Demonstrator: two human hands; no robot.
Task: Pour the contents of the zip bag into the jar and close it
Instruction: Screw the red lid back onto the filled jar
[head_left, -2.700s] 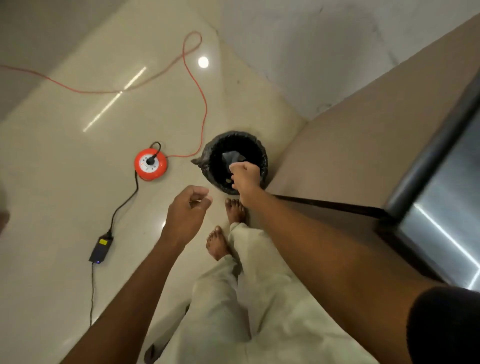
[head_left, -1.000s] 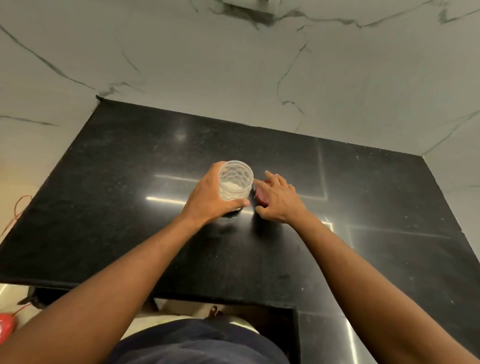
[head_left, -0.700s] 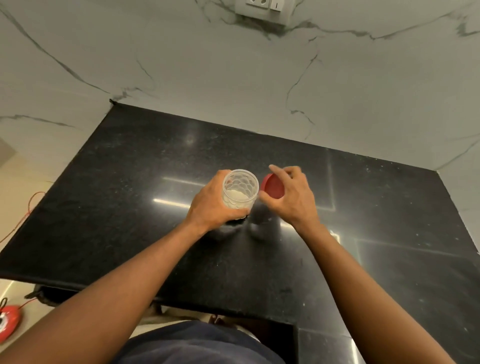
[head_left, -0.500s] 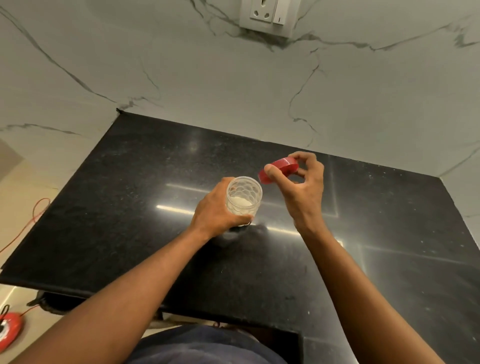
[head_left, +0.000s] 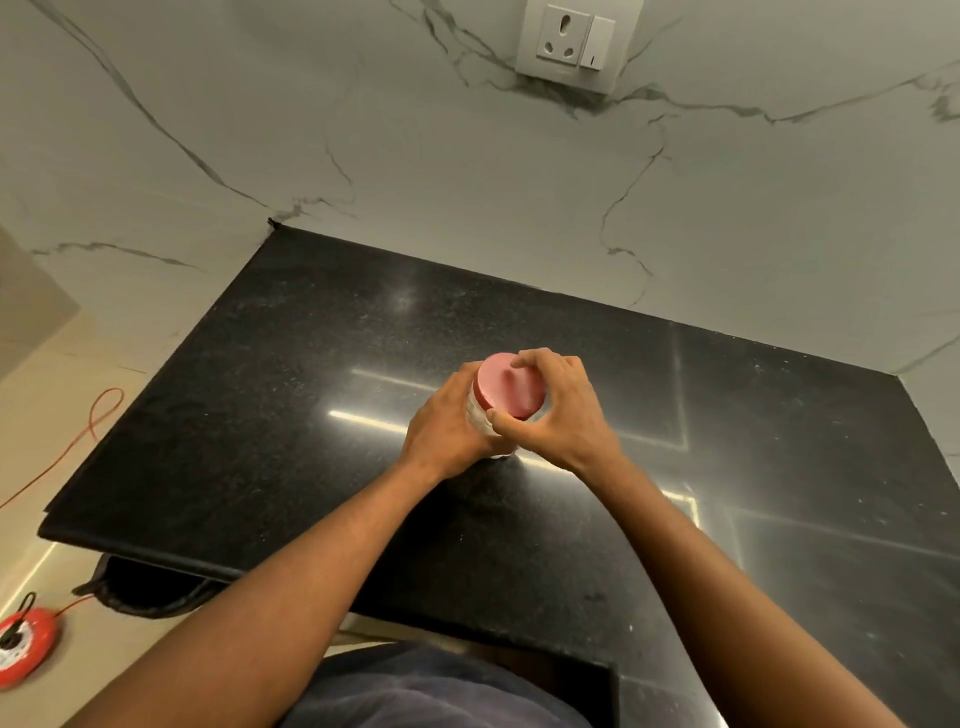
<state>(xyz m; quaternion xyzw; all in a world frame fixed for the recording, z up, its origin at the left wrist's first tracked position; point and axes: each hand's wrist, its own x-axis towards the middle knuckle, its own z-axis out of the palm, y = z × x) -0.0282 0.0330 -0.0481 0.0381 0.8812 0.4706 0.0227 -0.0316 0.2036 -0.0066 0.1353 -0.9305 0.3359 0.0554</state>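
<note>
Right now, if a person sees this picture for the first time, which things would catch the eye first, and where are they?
The red lid draws the eye first, sitting on the jar at the middle of the black countertop. The left hand wraps the jar while the right hand grips the lid. Next comes the white wall socket at the top.

No legible text, labels, brands or numbers anywhere: none on red lid (head_left: 506, 385), none on wall socket plate (head_left: 570, 42) (switch rocker bears only a short dark tick mark).
</note>
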